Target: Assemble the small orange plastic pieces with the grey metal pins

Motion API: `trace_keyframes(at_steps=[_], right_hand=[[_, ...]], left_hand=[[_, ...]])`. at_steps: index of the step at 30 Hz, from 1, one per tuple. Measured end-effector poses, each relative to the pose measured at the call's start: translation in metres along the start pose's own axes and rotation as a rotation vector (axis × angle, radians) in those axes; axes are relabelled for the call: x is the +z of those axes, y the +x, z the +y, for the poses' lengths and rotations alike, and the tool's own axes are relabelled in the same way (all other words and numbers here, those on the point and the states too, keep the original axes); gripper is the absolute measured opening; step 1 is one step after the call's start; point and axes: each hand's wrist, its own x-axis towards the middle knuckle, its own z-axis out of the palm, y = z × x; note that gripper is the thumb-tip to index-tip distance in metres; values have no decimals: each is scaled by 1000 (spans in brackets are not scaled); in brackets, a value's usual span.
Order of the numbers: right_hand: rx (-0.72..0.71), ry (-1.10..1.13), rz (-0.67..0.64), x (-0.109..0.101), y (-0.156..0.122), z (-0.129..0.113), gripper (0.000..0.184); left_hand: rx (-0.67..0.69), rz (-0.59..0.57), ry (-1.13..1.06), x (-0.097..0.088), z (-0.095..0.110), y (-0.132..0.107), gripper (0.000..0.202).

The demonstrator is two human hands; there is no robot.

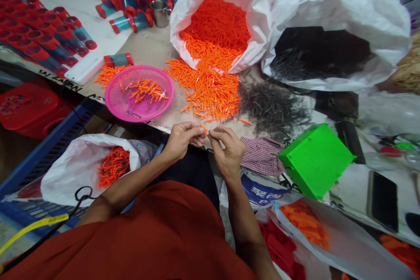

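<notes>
At the table's front edge, my left hand (183, 140) pinches a small orange plastic piece (204, 130) between thumb and fingers. My right hand (228, 149) is closed in a pinch against the piece's other end; whatever lies in its fingertips is too small to make out. Just beyond my hands spreads a heap of slim orange plastic pieces (213, 96), spilling from a white sack (179, 13). Right of it lies a pile of thin dark pieces (274, 107). A pink basket (110, 98) on the left holds several orange pieces with thin ends sticking out.
Another white sack (390, 35) holds dark pieces. A green basket (316, 157) and checked cloth (262, 154) lie to the right, with a phone (382, 201) farther along. Red-capped tubes (42, 35) and a metal cup (159, 13) stand back left. A lower sack (72, 170) holds orange pieces.
</notes>
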Motion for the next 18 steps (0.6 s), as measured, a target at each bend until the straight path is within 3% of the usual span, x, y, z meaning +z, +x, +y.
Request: trace_keyframes(at_steps=[12, 18], right_hand=[[-4, -62, 27, 5, -9, -3, 17], [88, 31, 42, 9, -9, -4, 12]], left_hand=[[46, 17, 12, 1, -1, -1, 23], [68, 13, 8, 0, -1, -2, 22]])
